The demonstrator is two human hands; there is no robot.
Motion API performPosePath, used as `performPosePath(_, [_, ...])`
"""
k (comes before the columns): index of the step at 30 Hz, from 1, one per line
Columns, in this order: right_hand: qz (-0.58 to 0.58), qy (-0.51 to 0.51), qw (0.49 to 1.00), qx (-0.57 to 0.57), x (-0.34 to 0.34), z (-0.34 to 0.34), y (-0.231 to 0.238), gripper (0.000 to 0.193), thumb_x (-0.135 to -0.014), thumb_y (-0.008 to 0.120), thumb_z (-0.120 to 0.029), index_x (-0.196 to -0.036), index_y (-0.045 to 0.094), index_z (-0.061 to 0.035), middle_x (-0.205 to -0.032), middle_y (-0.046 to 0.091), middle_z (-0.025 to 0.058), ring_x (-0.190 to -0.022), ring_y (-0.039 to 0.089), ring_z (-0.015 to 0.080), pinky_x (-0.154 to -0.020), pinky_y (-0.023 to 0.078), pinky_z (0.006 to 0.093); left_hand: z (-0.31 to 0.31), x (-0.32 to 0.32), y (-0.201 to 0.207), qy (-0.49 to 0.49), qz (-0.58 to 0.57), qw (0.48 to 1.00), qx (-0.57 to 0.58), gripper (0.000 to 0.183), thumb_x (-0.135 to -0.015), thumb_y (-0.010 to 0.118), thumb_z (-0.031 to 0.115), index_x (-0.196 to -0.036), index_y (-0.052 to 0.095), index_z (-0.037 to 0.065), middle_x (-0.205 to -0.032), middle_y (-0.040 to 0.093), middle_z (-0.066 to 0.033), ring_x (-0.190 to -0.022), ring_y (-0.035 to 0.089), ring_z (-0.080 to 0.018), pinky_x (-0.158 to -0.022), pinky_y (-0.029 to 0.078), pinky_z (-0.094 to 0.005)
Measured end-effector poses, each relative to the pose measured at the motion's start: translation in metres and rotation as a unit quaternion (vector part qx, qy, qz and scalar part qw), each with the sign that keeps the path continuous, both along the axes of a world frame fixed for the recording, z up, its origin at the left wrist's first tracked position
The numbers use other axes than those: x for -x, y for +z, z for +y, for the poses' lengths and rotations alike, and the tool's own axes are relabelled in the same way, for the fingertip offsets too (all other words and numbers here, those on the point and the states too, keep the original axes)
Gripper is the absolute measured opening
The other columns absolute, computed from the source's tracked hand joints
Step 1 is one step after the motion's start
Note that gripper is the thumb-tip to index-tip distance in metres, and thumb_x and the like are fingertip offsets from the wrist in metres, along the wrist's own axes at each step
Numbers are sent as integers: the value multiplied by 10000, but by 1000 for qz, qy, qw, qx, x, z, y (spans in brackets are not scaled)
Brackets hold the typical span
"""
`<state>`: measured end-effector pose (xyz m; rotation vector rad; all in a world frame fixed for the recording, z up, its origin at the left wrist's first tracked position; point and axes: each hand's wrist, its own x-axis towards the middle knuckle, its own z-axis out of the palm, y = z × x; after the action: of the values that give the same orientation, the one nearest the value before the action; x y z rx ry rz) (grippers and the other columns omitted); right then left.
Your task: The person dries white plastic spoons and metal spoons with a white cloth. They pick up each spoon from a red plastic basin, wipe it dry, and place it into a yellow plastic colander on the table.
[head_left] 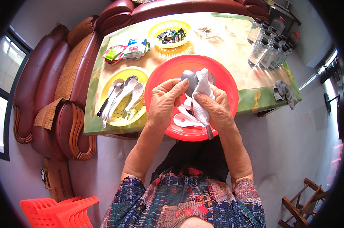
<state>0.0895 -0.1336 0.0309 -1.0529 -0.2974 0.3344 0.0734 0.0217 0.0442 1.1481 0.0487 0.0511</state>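
Over a red basin [157, 81], both hands are on a large grey spoon [190, 84]. With fingers pinched, my left hand [165, 99] grips the edge of its rounded head. A white cloth [202, 93] is folded around the spoon, and my right hand [218, 108] clasps cloth and spoon together. The tip of a dark handle pokes out below the cloth. White spoons [186, 120] lie in the basin under my hands; other pieces there are partly hidden. Left of the basin, a yellow basket [120, 121] holds several spoons [136, 93] with white, metal and dark handles.
At the table's back stands a yellow basket [168, 26] of small packets, beside plastic packages [136, 49]. Several dark-capped clear bottles [258, 52] crowd the right side. A grey rag [285, 93] hangs over the right edge. Dark red sofas [52, 81] flank the table [251, 102].
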Motion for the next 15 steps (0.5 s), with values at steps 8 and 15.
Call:
performPosePath(8, [51,59,994,71,31,-10,-11,231,-866,639,-138,-1045,609,5,-867,632,18,-775,590,76,-679,486,240,16,-8,-11,21,18,992,124,98,-868,633,120,-936,670,61,-688,597,28,-555,497,-36,-468,388,-196])
performPosePath(15, [62,63,992,90,54,-9,-13,252,-870,626,-131,-1071,591,17,-847,620,4,-735,565,63,-655,463,230,18,-10,-7,89,25,985,146,85,-861,653,150,-862,664,66,-624,570,31,-499,468,-32,-425,343,-188])
